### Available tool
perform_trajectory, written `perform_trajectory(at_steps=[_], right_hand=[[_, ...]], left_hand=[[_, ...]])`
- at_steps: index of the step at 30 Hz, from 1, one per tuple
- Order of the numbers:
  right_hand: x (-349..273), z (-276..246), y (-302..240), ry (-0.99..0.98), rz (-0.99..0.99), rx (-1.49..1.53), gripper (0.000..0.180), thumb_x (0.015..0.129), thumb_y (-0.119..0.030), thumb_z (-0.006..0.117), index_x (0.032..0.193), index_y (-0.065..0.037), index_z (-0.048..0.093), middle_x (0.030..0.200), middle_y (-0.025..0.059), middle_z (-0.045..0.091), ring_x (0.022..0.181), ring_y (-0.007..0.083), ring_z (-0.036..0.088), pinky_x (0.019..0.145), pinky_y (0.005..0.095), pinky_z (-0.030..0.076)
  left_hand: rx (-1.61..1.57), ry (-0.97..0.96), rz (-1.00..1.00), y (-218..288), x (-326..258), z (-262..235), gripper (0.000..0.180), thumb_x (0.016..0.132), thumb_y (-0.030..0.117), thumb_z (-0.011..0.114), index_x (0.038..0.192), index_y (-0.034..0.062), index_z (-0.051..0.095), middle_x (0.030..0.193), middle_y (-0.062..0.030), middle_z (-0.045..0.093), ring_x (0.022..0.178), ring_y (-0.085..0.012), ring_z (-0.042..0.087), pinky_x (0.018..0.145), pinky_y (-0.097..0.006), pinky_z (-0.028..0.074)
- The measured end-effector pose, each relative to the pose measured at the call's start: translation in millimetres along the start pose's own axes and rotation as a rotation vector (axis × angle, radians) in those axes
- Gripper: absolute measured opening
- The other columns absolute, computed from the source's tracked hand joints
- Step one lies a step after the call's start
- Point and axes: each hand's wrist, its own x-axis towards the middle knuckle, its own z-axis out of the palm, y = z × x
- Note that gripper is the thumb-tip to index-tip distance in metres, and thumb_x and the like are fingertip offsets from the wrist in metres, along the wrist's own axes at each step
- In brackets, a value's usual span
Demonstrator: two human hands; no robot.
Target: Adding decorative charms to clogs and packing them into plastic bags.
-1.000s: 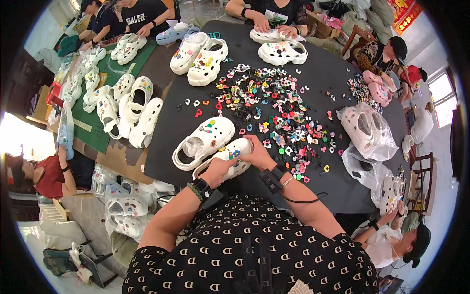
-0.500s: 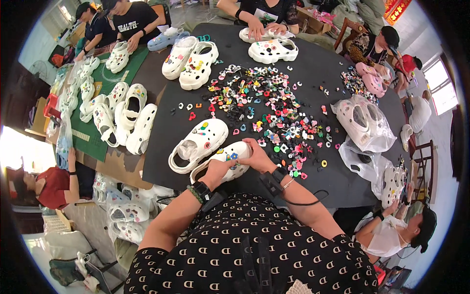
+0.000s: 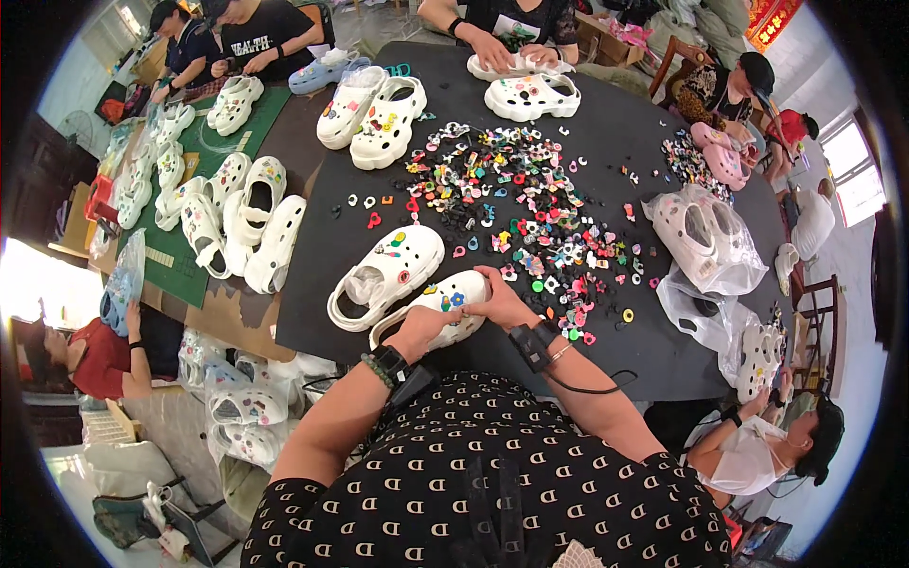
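Both my hands are on a white clog at the near edge of the black table. My left hand grips its near side, while my right hand wraps round the toe end, thumb on top. The thumbs meet near a blue flower charm on the upper; other colourful charms sit around it. My hands cover part of the clog. Just left of it lies a second white clog, with charms on its top and clear plastic inside.
Loose shoe charms spread over the table ahead. Bagged white clogs lie at right, a decorated white pair at far left. More clogs stand beside a green mat. Co-workers sit around; one's hands touch a white clog.
My hands stay on the clog with hardly any movement. At the far left, a co-worker's hands have come off a white clog. The bagged blue shoe at lower left has shifted.
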Motion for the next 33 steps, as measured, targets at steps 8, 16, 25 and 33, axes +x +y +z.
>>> perform_trajectory(at_steps=[8,16,25,33], right_hand=[[-1.9,7.1,9.7,0.106,-0.053,-0.119,0.085,0.061,-0.015,0.082,0.132,-0.003,0.037,0.12,0.018,0.054,0.111,0.0258,0.055,0.093,0.0366,0.046],[-5.0,6.9,9.7,0.129,-0.045,-0.069,0.082,0.061,-0.01,0.08,0.13,-0.001,0.037,0.12,0.0159,0.053,0.109,0.0248,0.055,0.092,0.0358,0.046],[-30.5,1.1,-16.7,-0.036,0.038,0.007,0.086,0.066,-0.019,0.086,0.133,-0.002,0.035,0.118,0.0145,0.055,0.108,0.0217,0.055,0.089,0.0344,0.049],[-43.3,22.1,-7.6,-0.201,-0.022,-0.177,0.078,0.072,-0.023,0.082,0.131,-0.004,0.035,0.12,0.0159,0.054,0.11,0.0237,0.055,0.092,0.036,0.048]], left_hand=[[0.021,0.083,0.018,6.1,-9.0,4.8,0.043,0.075,0.008,0.075,0.112,-0.0069,0.06,0.104,-0.0102,0.067,0.089,-0.0166,0.064,0.076,-0.031,0.051],[0.1,0.086,0.06,9.2,-13.3,8.1,0.037,0.079,0.012,0.073,0.11,-0.0056,0.062,0.101,-0.0081,0.068,0.086,-0.0159,0.065,0.073,-0.029,0.05],[-0.331,-0.086,-0.053,21.0,-40.2,-7.7,0.043,0.088,0.03,0.065,0.112,-0.0055,0.061,0.103,-0.0104,0.067,0.086,-0.0188,0.067,0.07,-0.03,0.053],[0.204,0.139,0.017,18.8,-61.2,-35.9,0.059,0.084,0.042,0.067,0.099,-0.0155,0.063,0.087,-0.0145,0.068,0.074,-0.0155,0.064,0.062,-0.028,0.049]])
